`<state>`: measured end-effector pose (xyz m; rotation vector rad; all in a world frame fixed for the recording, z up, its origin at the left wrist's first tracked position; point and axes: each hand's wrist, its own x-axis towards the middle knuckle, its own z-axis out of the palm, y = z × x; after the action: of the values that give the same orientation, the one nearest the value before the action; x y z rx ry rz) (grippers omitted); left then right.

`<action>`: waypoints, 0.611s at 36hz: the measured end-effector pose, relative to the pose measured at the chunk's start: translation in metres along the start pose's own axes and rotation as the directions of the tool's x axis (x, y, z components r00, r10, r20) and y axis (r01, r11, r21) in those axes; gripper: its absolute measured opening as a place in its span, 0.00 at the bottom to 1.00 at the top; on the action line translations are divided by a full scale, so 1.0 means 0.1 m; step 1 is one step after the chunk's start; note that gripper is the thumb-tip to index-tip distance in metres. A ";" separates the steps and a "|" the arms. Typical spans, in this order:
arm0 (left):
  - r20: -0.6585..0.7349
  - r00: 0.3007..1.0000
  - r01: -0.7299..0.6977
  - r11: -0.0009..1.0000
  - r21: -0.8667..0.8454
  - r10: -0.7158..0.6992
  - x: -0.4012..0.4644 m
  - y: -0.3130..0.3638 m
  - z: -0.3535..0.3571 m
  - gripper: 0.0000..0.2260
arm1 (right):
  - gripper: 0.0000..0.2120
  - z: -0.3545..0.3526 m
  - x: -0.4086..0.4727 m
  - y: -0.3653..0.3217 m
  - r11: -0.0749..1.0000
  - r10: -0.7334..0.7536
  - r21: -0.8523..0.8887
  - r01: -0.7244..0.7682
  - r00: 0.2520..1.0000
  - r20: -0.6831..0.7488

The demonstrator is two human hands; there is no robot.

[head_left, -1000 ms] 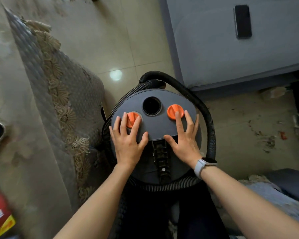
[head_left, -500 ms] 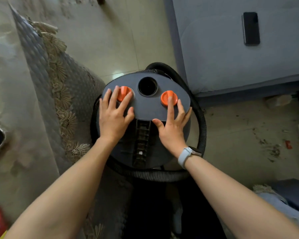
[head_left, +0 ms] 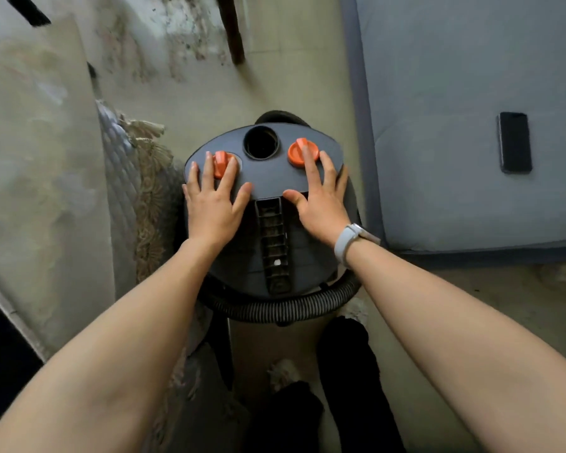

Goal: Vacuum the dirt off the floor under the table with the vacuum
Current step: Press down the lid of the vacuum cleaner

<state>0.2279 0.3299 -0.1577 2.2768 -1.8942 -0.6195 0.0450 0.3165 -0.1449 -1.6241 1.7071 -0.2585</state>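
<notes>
The vacuum, a dark grey canister with a round opening in its lid, is standing on the floor between the draped tabletop on the left and a grey sofa on the right. Both hands are lying flat on the lid. The left hand is resting with straight fingers laid either side of the left orange knob, its grip wide and holding nothing. The right hand (a pale watch is sitting on its wrist) is spreading out likewise, one fingertip touching the right orange knob. A ribbed black hose is curling around the canister's near side. A dark phone is lying on the sofa, well apart from the vacuum.
</notes>
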 end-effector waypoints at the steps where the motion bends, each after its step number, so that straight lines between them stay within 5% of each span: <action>1: 0.007 1.000 0.009 1.000 0.004 -0.009 0.06 0.01 -0.03 0.25 | 0.37 -0.02 0.09 -0.02 1.000 -0.010 -0.009 0.010 1.000 0.009; 22: -0.018 0.962 0.272 0.961 0.041 -0.272 1.55 0.21 -0.39 0.32 | 0.36 -0.65 2.13 -0.72 0.946 -0.144 -0.244 0.215 0.949 0.279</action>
<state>0.2445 0.1697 -0.1519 2.5866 -1.6155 -0.5972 0.0784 0.0854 -0.1354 -1.9267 1.4427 0.1039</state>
